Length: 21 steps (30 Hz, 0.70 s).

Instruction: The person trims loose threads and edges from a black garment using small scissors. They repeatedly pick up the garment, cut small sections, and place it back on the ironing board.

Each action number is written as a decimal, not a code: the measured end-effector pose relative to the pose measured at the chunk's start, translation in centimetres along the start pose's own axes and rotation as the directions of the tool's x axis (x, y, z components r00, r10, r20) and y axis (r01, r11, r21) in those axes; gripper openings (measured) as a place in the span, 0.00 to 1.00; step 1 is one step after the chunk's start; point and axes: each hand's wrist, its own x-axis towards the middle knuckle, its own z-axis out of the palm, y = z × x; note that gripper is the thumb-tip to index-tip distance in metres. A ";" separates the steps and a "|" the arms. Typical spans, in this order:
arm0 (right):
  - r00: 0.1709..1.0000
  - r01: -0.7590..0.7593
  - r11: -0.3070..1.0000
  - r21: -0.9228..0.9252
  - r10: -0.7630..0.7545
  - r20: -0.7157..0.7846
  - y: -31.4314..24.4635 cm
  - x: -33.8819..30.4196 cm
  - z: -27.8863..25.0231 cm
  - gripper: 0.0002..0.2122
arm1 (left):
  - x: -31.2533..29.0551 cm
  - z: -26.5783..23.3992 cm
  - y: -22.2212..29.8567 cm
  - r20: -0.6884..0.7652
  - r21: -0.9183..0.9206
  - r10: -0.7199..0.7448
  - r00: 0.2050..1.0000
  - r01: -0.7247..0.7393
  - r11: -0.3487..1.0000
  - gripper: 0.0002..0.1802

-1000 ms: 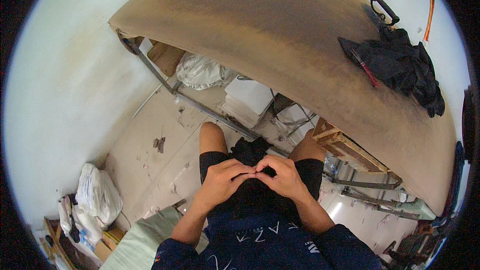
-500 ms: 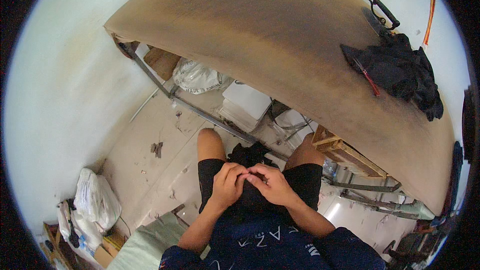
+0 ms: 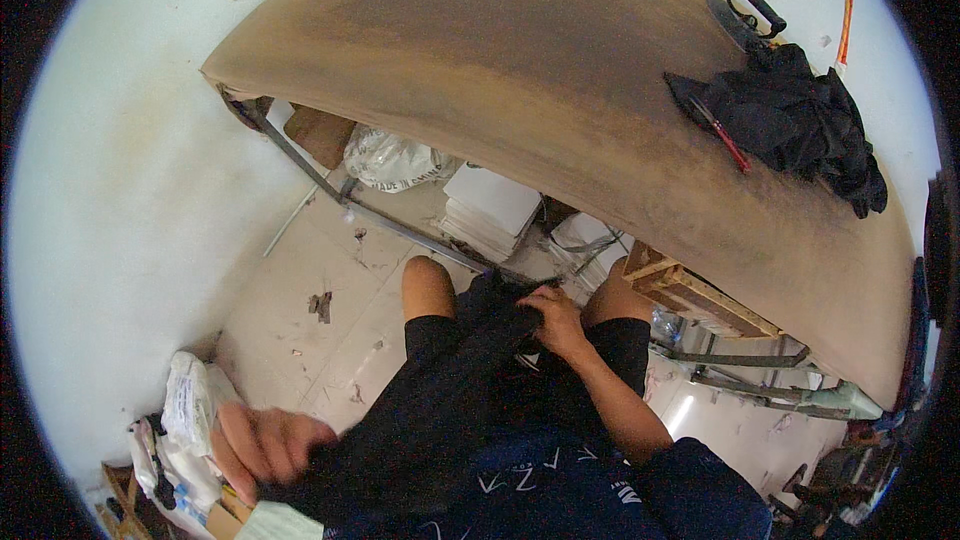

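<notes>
A black cloth (image 3: 440, 395) stretches across my lap, slanting from the lower left up to between my knees. My right hand (image 3: 556, 322) grips its upper edge near my right knee, fingers curled over the fabric. At the lower left, my left hand (image 3: 268, 448) sticks out past the cloth's other end, smeared by motion. The cloth covers my left forearm, and whether those fingers hold any of it cannot be made out.
Ahead stands a table with a stained brown cover (image 3: 480, 70). On it lie an iron (image 3: 740, 20), crumpled black fabric (image 3: 800, 120) and red-handled snips (image 3: 728, 145). Stacked white sheets (image 3: 490, 205) and a plastic bag (image 3: 395, 155) sit underneath. White bags (image 3: 195, 405) stand at left.
My hands were together over my lap, fingertips touching. The left has swung down and left; the right has moved up and right onto the black cloth, which is now spread out.
</notes>
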 end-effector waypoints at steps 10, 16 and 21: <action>0.608 0.789 0.597 0.143 -0.727 -0.318 -16.9 -3.4 -3.6 0.11 | -6.9 -9.9 -7.0 -0.692 0.307 -0.564 0.450 0.891 0.335 0.33; 0.631 0.774 0.621 0.123 -0.772 -0.069 -17.1 -4.8 -4.1 0.11 | -9.7 -10.0 -9.1 -0.832 0.107 -0.440 0.338 0.875 0.472 0.26; 0.908 0.402 0.707 0.582 -0.223 -0.355 -10.5 -5.4 -6.7 0.29 | -15.7 -15.1 -9.9 -0.836 -0.057 -0.495 0.238 0.859 0.509 0.25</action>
